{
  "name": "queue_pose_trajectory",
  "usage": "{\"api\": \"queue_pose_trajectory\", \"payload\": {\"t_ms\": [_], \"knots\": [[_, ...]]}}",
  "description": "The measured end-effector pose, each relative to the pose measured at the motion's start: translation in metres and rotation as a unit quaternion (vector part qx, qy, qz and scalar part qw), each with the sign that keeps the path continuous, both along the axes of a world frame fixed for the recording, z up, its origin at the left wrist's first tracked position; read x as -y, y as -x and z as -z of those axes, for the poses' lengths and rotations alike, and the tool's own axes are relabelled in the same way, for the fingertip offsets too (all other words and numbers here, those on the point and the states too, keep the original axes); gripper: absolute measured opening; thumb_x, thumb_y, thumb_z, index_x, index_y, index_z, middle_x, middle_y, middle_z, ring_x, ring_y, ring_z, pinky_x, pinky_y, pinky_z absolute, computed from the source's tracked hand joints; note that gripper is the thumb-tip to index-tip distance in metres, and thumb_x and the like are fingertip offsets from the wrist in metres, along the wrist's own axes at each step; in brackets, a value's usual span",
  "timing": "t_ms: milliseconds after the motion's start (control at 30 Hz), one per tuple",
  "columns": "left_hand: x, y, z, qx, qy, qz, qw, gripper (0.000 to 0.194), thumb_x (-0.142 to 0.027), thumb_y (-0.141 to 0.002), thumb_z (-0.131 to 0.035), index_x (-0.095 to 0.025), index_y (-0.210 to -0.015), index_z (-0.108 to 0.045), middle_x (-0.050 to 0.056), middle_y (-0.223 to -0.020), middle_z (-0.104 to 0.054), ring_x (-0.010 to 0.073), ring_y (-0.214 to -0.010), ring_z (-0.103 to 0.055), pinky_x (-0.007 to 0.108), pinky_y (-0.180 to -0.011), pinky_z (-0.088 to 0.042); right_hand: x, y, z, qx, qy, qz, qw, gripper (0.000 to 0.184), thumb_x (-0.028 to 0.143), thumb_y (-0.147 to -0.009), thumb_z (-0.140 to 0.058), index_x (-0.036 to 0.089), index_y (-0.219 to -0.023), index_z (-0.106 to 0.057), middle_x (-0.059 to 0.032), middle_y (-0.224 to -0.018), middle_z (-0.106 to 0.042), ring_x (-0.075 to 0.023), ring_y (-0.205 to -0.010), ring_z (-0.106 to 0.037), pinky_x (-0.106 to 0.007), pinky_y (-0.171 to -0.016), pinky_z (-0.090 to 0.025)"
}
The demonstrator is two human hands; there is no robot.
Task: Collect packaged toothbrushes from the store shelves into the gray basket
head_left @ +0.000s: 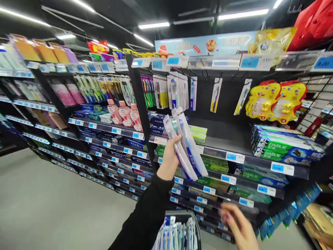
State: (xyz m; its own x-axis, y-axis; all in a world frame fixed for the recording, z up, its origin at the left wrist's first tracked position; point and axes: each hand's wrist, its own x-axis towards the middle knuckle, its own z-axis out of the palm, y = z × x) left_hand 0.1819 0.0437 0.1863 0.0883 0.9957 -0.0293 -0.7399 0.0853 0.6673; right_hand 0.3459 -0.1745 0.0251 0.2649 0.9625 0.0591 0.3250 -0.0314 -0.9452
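Note:
In the head view my left hand (pixel 170 156), in a black sleeve, is closed around several packaged toothbrushes (pixel 191 146) in clear-and-blue packs. They fan out and tilt in front of the shelf. At the lower right, slightly blurred, my right hand (pixel 239 224) holds nothing, its fingers loosely bent and apart. A dark-rimmed basket (pixel 198 231) below my left forearm contains many similar toothbrush packs (pixel 179 236). Just behind the held packs, a row of toothbrush packs (pixel 179 91) hangs from a hook.
Single toothbrush packs (pixel 215 94) and yellow cartoon-shaped packs (pixel 275 100) hang to the right. Darlie toothpaste boxes (pixel 286 146) are stacked below them. Pink bottles (pixel 125 113) stand on the left shelves. Price tags (pixel 235 157) line the shelf edges. Grey floor (pixel 52 201) lies at the lower left.

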Motion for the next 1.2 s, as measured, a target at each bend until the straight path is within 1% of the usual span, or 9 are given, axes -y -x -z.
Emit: {"api": "queue_pose_trajectory", "payload": {"t_ms": [100,167,300,467,533,667,867,1067,1200], "knots": [[0.045,-0.009,0.023,-0.042,0.024,0.022,0.999,0.019,-0.018,-0.047,-0.077,-0.019,-0.062,-0.065,-0.002,-0.060,-0.066,0.0124,-0.051,-0.060,0.023,-0.050,-0.052,-0.024,0.020,-0.056,0.023,-0.146,0.023,0.989,0.042,0.046,-0.089,-0.048,0.020,-0.122,-0.052,-0.0108,-0.108,-0.066,-0.0225,-0.096,-0.064,-0.032,-0.085,-0.053],[0.064,-0.013,0.035,-0.068,0.025,0.036,0.997,0.021,-0.019,-0.047,-0.079,-0.019,-0.062,-0.065,-0.002,-0.063,-0.068,0.0127,-0.052,-0.061,0.023,-0.050,-0.052,-0.034,0.036,-0.081,0.072,-0.165,0.006,0.984,0.041,0.041,-0.089,-0.052,0.021,-0.125,-0.048,-0.0090,-0.111,-0.065,-0.0213,-0.097,-0.064,-0.031,-0.083,-0.052],[0.079,-0.004,0.055,-0.089,0.039,0.058,0.994,0.024,-0.023,-0.050,-0.078,-0.020,-0.072,-0.069,0.000,-0.068,-0.070,0.0162,-0.056,-0.065,0.027,-0.054,-0.055,-0.039,0.051,-0.092,0.095,-0.148,-0.011,0.984,0.031,0.032,-0.092,-0.048,0.021,-0.120,-0.047,-0.0057,-0.099,-0.069,-0.0180,-0.083,-0.067,-0.027,-0.072,-0.053],[0.082,0.034,0.074,-0.129,0.068,0.048,0.988,0.025,-0.025,-0.054,-0.077,-0.021,-0.078,-0.070,0.007,-0.084,-0.073,0.0243,-0.062,-0.069,0.037,-0.050,-0.059,-0.075,-0.005,-0.104,0.118,-0.174,0.160,0.964,0.039,0.040,-0.091,-0.049,0.018,-0.122,-0.049,-0.0084,-0.100,-0.067,-0.0200,-0.082,-0.064,-0.030,-0.072,-0.051],[0.086,0.049,0.081,-0.141,0.090,0.022,0.986,0.024,-0.024,-0.053,-0.077,-0.020,-0.075,-0.070,0.008,-0.083,-0.073,0.0250,-0.063,-0.070,0.037,-0.050,-0.060,-0.114,-0.039,-0.120,0.184,-0.135,0.229,0.946,0.036,0.036,-0.092,-0.047,0.015,-0.121,-0.052,-0.0126,-0.109,-0.065,-0.0247,-0.096,-0.062,-0.036,-0.085,-0.048],[0.100,0.071,0.098,-0.171,0.147,0.009,0.974,0.024,-0.023,-0.051,-0.077,-0.020,-0.073,-0.070,0.008,-0.080,-0.073,0.0239,-0.057,-0.068,0.036,-0.047,-0.060,-0.205,-0.075,-0.148,0.284,0.018,0.241,0.928,0.036,0.023,-0.093,-0.044,0.001,-0.121,-0.051,-0.0254,-0.115,-0.061,-0.0327,-0.111,-0.058,-0.039,-0.094,-0.043],[0.115,0.092,0.116,-0.192,0.190,-0.022,0.962,0.024,-0.023,-0.053,-0.078,-0.022,-0.075,-0.071,0.007,-0.084,-0.075,0.0271,-0.064,-0.071,0.040,-0.052,-0.062,-0.280,-0.058,-0.152,0.312,0.143,0.167,0.924,0.040,0.019,-0.094,-0.041,-0.007,-0.123,-0.050,-0.0308,-0.124,-0.055,-0.0333,-0.117,-0.055,-0.037,-0.095,-0.043],[0.113,0.101,0.116,-0.181,0.204,-0.031,0.962,0.025,-0.022,-0.052,-0.078,-0.020,-0.076,-0.071,0.007,-0.081,-0.074,0.0281,-0.066,-0.071,0.039,-0.051,-0.062,-0.288,-0.055,-0.150,0.357,0.146,0.152,0.910,0.052,0.044,-0.091,-0.051,0.001,-0.118,-0.060,-0.0290,-0.115,-0.061,-0.0326,-0.105,-0.061,-0.039,-0.088,-0.045],[0.112,0.097,0.112,-0.171,0.193,-0.015,0.966,0.031,-0.021,-0.053,-0.079,-0.016,-0.082,-0.069,0.009,-0.087,-0.074,0.0296,-0.072,-0.072,0.037,-0.053,-0.062,-0.284,-0.073,-0.149,0.392,0.134,0.111,0.903,0.047,0.043,-0.088,-0.053,0.002,-0.108,-0.065,-0.0263,-0.106,-0.065,-0.0298,-0.099,-0.062,-0.039,-0.087,-0.045]]}}
